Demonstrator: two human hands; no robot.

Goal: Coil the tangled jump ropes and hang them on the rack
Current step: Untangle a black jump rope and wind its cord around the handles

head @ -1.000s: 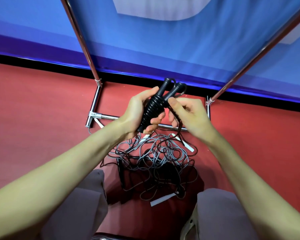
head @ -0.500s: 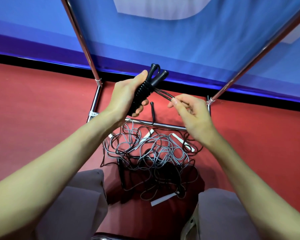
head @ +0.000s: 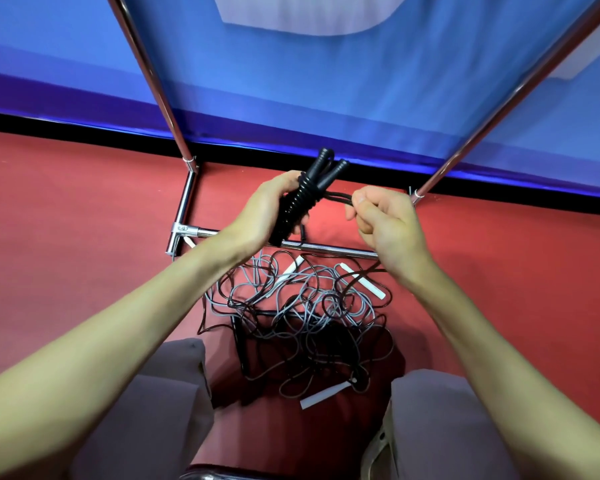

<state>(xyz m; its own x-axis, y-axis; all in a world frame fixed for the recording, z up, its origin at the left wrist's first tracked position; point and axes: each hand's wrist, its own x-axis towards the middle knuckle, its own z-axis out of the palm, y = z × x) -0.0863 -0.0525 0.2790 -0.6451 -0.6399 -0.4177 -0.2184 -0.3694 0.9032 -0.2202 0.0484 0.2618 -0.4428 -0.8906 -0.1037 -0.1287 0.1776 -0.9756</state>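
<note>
Head view: your left hand (head: 260,213) grips the wound handles (head: 309,192) above the rack's (head: 326,249) base bar; your right hand (head: 385,223) pinches the cord end (head: 336,198). The tangle (head: 302,317) lies near, between your knees. Slack here could let the wraps spring loose.

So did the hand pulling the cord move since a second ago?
Yes. The right hand was touching the black handles; now it has pulled away toward the right rack pole, drawing the cord taut.
</note>
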